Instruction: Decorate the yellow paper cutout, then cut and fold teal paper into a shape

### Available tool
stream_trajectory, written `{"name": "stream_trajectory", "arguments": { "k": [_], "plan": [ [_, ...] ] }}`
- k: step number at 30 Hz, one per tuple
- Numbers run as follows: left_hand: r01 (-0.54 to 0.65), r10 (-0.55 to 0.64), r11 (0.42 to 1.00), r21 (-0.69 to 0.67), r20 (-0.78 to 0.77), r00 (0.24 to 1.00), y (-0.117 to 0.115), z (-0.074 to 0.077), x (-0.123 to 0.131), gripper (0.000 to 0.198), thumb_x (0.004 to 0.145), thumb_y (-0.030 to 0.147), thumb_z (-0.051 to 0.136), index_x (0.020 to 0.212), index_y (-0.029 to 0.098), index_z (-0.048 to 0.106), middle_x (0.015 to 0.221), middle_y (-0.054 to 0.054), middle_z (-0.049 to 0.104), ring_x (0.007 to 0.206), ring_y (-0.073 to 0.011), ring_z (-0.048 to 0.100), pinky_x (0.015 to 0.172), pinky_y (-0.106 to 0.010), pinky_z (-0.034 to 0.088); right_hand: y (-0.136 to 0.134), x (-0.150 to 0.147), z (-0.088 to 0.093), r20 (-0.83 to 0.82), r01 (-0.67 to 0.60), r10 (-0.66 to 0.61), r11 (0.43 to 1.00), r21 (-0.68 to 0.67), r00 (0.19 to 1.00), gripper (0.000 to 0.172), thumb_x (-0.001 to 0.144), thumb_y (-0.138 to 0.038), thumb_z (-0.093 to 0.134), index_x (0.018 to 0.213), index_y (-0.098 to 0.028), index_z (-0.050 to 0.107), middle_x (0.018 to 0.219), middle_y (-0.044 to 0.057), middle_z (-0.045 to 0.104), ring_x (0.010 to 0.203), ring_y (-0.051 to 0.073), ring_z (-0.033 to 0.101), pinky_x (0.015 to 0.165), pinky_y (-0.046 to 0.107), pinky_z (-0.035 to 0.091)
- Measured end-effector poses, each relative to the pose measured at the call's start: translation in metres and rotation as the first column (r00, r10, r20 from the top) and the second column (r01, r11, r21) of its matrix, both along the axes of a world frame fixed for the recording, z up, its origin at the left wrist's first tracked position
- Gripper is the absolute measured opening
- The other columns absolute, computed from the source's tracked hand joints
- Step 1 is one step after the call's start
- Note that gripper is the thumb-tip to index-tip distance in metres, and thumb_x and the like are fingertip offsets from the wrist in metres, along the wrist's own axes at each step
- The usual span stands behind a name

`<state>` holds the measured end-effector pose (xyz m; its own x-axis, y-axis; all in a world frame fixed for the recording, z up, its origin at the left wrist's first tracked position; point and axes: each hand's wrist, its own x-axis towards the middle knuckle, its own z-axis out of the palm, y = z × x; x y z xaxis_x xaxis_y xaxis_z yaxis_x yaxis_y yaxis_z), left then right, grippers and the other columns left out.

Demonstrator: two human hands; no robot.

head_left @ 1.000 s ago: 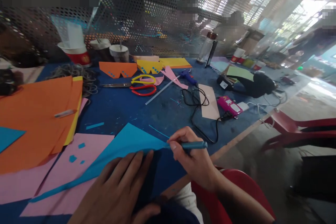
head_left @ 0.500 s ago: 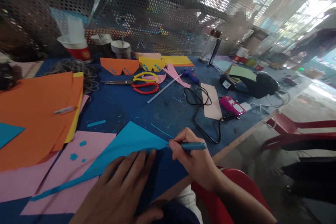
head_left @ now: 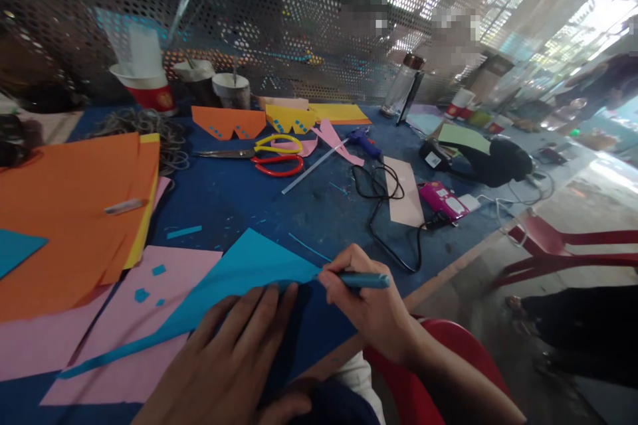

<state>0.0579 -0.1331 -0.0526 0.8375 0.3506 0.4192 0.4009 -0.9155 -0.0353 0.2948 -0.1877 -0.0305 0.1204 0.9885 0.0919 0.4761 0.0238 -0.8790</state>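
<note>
A sheet of blue paper point(head_left: 249, 255) with a pointed right corner lies partly over a pink sheet point(head_left: 179, 265). My left hand point(head_left: 239, 339) rests flat across the blue paper's near edge, fingers stretched out. In my right hand point(head_left: 366, 295) a blue pen point(head_left: 366, 279) is pinched, its tip at the right corner of the paper. Small blue scraps point(head_left: 141, 295) are scattered on the pink sheet. A thin blue strip point(head_left: 308, 246) lies just beyond the paper's far edge.
Scissors point(head_left: 254, 154) with red and yellow handles, a blue glue gun point(head_left: 363, 142) with a black cord, and folded orange paper point(head_left: 229, 123) lie farther back. Orange sheets point(head_left: 64, 212) are stacked at left. Paper cups point(head_left: 149, 89) and a bottle point(head_left: 403, 87) stand near the mesh. Red chairs are at right.
Both hands stay almost in place, and the pen remains at the paper's corner. The view shifts slightly. Dark-clothed legs at the far right have moved.
</note>
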Motion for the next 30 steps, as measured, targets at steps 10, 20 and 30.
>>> {"name": "stream_trajectory", "arguments": {
  "k": [10,20,30],
  "plan": [
    [-0.010,0.010,1.000,-0.015,0.001,1.000,-0.0008,0.0010,-0.0001,0.086,0.090,0.082,0.054,0.141,0.013,0.062,0.129,-0.015,0.075,0.112,-0.0339,0.063,0.097,-0.046,0.039,0.0023,-0.0029,0.0015,0.078,-0.010,0.007,0.999,0.036,0.997,0.015,0.102,-0.033,0.065,0.092,-0.024,0.058,0.072,-0.005,0.061,0.062,0.011,0.055,0.060,0.024,0.042],
    [-0.011,0.010,0.999,-0.032,-0.027,1.000,-0.0020,0.0003,-0.0022,0.090,0.089,0.081,0.057,0.146,0.011,0.058,0.134,-0.015,0.072,0.116,-0.0347,0.060,0.100,-0.046,0.037,0.0003,0.0001,-0.0012,-0.026,0.004,-0.005,1.000,-0.013,1.000,0.022,0.105,-0.038,0.061,0.090,-0.024,0.053,0.071,-0.005,0.060,0.062,0.011,0.050,0.059,0.025,0.039],
    [-0.009,0.008,1.000,-0.012,-0.029,1.000,-0.0011,0.0016,-0.0018,0.090,0.090,0.082,0.055,0.144,0.010,0.059,0.131,-0.016,0.073,0.114,-0.0341,0.061,0.099,-0.045,0.038,-0.0017,0.0011,-0.0019,-0.052,0.080,-0.077,0.996,0.050,0.996,0.018,0.104,-0.036,0.063,0.092,-0.023,0.059,0.075,-0.003,0.061,0.067,0.013,0.059,0.061,0.026,0.045]
  ]
}}
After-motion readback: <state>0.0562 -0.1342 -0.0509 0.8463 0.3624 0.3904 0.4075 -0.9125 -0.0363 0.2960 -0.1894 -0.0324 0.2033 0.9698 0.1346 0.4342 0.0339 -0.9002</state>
